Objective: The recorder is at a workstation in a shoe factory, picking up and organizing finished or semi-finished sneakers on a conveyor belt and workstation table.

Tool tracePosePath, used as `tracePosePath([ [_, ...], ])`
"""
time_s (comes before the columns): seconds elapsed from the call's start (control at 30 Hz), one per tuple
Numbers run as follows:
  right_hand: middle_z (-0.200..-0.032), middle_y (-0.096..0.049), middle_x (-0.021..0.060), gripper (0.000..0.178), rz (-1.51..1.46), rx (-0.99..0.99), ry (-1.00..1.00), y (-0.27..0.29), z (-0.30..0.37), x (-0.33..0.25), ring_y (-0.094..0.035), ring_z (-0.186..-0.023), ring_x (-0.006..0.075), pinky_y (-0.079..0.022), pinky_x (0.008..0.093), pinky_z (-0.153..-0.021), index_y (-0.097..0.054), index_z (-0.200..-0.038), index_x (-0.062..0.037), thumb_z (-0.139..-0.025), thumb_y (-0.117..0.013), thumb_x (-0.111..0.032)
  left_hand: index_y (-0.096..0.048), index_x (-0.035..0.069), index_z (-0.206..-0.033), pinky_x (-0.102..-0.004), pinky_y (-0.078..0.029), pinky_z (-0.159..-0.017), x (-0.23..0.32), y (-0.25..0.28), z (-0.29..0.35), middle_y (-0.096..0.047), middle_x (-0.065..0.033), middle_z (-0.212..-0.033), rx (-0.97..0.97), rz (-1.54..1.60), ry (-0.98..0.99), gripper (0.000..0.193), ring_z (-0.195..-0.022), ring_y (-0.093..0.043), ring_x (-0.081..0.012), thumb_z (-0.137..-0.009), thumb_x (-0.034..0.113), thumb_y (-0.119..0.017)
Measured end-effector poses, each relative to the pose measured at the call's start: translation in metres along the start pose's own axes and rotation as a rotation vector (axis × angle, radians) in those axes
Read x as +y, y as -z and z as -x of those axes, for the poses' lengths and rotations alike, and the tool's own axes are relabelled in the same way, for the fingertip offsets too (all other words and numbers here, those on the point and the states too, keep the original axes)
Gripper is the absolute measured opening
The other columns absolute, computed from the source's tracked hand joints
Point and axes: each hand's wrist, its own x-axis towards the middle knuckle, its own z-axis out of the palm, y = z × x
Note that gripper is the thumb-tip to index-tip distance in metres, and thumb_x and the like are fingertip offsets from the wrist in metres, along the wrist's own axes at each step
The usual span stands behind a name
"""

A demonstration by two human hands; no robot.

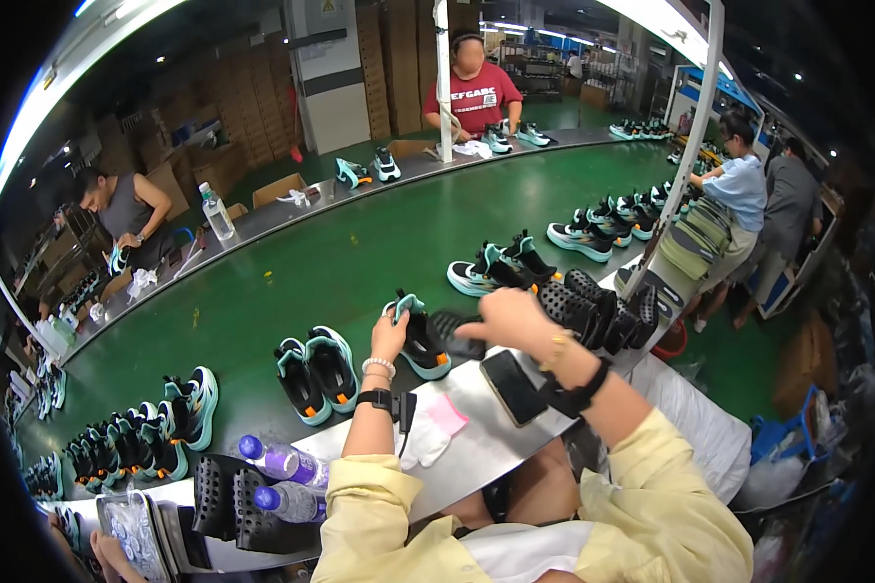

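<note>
My left hand is closed on the collar of a black and mint sneaker with an orange patch at its heel. The sneaker rests at the near edge of the green belt. Just right of it, my right hand grips a black dimpled shoe-shaped form, slightly blurred, close to the sneaker's opening. A finished-looking pair of sneakers stands left of my left hand. More black dimpled forms cluster to the right of my right hand.
A phone and a pink and white glove lie on the metal ledge. Purple-capped bottles stand left, beside more black forms. Sneaker rows line the belt. Co-workers stand across and at right; a post rises right.
</note>
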Motion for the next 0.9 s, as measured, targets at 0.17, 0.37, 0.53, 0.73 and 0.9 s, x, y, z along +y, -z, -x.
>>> tracePosePath([
  [0.17,-0.087,-0.071,0.0204,0.063,-0.169,-0.127,0.049,-0.067,-0.082,-0.029,-0.070,-0.082,0.0355,-0.057,0.0430,-0.071,-0.073,-0.081,0.0006,-0.076,-0.070,-0.062,-0.069,-0.002,-0.099,-0.0505,-0.049,-0.084,-0.003,0.012,-0.004,-0.066,-0.0316,-0.095,0.080,-0.096,0.006,0.057,-0.096,-0.063,-0.0481,-0.093,0.052,-0.053],
  [0.37,-0.080,-0.071,0.0144,0.022,-0.132,0.210,-0.188,-0.165,-0.103,-0.069,-0.072,-0.076,0.0280,-0.058,0.0392,-0.066,-0.074,-0.077,-0.0076,-0.083,-0.061,-0.024,-0.069,-0.004,-0.101,-0.0501,-0.049,-0.085,0.008,-0.008,-0.001,-0.065,-0.0329,-0.094,0.059,0.003,0.045,0.056,-0.097,-0.063,-0.0481,-0.093,0.049,-0.054],
  [0.53,-0.080,-0.073,0.0126,0.024,-0.232,0.152,-0.239,-0.192,-0.116,-0.091,-0.073,-0.075,0.0255,-0.058,0.0370,-0.065,-0.075,-0.078,-0.0092,-0.088,-0.055,-0.020,-0.069,-0.006,-0.100,-0.0476,-0.050,-0.083,0.001,0.001,0.010,-0.067,-0.0310,-0.095,0.089,0.025,0.066,0.056,-0.097,-0.065,-0.0450,-0.095,0.047,-0.052],
  [0.73,-0.081,-0.073,0.0134,0.028,-0.320,0.168,-0.169,-0.213,-0.125,-0.090,-0.073,-0.076,0.0273,-0.059,0.0388,-0.067,-0.074,-0.078,-0.0094,-0.090,-0.053,-0.024,-0.067,-0.009,-0.101,-0.0461,-0.050,-0.083,-0.020,-0.003,0.016,-0.067,-0.0315,-0.094,0.100,0.043,0.121,0.057,-0.096,-0.067,-0.0415,-0.094,0.047,-0.055],
  [0.9,-0.086,-0.071,0.0199,0.032,-0.466,0.129,-0.178,-0.215,-0.124,-0.076,-0.071,-0.083,0.0334,-0.058,0.0438,-0.073,-0.072,-0.081,-0.0027,-0.090,-0.053,-0.027,-0.067,-0.005,-0.107,-0.0449,-0.049,-0.085,-0.023,-0.015,0.015,-0.069,-0.0272,-0.100,0.064,0.132,0.143,0.053,-0.099,-0.067,-0.0374,-0.096,0.045,-0.054],
])
